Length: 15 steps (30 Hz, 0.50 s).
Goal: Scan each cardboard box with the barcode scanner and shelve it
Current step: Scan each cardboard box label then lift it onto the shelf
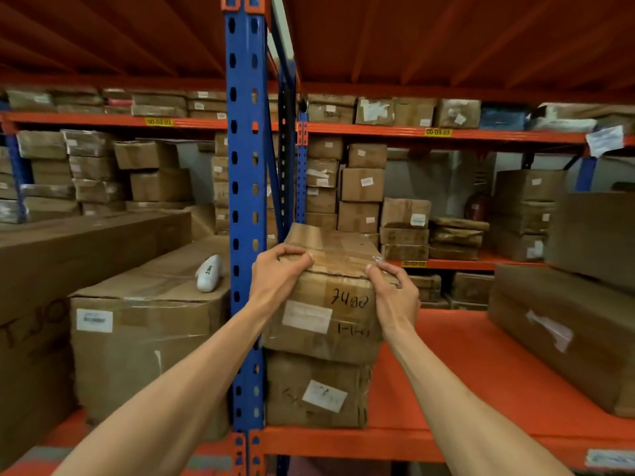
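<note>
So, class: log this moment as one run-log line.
left hand: grips top box | right hand: grips top box | box: stacked on lower box | scanner: set aside

Handwritten "7488" or close to it in black marker on the front of the upper brown cardboard box (330,297), with a scrawl like "1-1-1" just below; white sticker beside it too faded to read. Big marker letters, something like "TJO", on the large brown carton at far left (31,324). Yellow rack tags on the orange shelf beams: "00-03-01" (158,121), "00-03-02" (437,132), and a third (413,263), blurry. Short black print on the white handheld scanner (209,273), unreadable.
</note>
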Tool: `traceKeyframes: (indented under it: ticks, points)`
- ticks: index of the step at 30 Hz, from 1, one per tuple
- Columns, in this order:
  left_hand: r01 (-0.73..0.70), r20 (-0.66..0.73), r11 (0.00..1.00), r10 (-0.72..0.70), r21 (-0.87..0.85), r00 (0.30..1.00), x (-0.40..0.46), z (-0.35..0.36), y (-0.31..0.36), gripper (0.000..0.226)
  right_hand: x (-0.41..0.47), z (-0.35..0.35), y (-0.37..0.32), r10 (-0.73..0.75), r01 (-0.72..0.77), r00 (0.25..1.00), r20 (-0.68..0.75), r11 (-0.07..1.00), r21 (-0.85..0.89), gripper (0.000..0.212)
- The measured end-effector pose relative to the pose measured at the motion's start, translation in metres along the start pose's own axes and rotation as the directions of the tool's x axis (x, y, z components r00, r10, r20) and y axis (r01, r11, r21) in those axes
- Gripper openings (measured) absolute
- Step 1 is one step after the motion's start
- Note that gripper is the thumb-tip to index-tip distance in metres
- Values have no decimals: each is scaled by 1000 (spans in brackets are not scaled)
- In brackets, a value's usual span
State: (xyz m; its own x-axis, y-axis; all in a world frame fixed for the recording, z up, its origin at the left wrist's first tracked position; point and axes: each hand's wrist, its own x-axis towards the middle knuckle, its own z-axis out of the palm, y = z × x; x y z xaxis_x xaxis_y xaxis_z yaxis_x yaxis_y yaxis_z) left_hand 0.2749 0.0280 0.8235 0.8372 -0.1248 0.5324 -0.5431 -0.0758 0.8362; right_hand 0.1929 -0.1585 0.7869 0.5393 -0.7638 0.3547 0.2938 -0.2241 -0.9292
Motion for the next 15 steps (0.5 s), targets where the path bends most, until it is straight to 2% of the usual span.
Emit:
traceKeyframes:
  ticks: [3, 7, 8, 9, 10, 11, 12, 13, 14, 15]
  points:
    - [-80, 54, 991, 74, 110, 996, 4, 7, -14, 14, 6, 10, 7, 8, -7, 1000, 16, 1000, -18, 19]
    - [-237, -25, 934, 253, 266, 967, -3, 19, -48, 29, 4, 6, 8, -104, 124, 978, 180, 987, -100, 31]
    - [-330, -58, 873, 374, 359, 926, -3, 20, -55, 33, 3, 4, 13, -150, 188, 958, 246, 973, -136, 38]
    - [-446, -58, 755, 535, 481, 843, -3, 19, -60, 36, 2, 2, 21, -209, 277, 923, 324, 944, -180, 49]
    - [-553, 4, 569, 695, 608, 719, -3, 18, -66, 38, -1, -1, 32, -279, 397, 870, 407, 886, -241, 63]
    - [-625, 127, 364, 790, 691, 600, -7, 19, -74, 41, -3, -4, 49, -366, 539, 803, 471, 783, -310, 77]
    - [-657, 249, 220, 802, 721, 543, -14, 20, -81, 46, -5, -7, 66, -464, 670, 727, 505, 638, -378, 86]
    - [-666, 326, 163, 772, 728, 545, -22, 22, -89, 53, -5, -9, 83, -546, 755, 656, 521, 489, -437, 89]
    - [-661, 372, 154, 724, 735, 582, -27, 23, -96, 59, -6, -11, 96, -599, 791, 604, 526, 370, -488, 89]
    - [-642, 388, 140, 693, 754, 607, -27, 24, -103, 62, -5, -10, 107, -627, 799, 573, 528, 286, -528, 87]
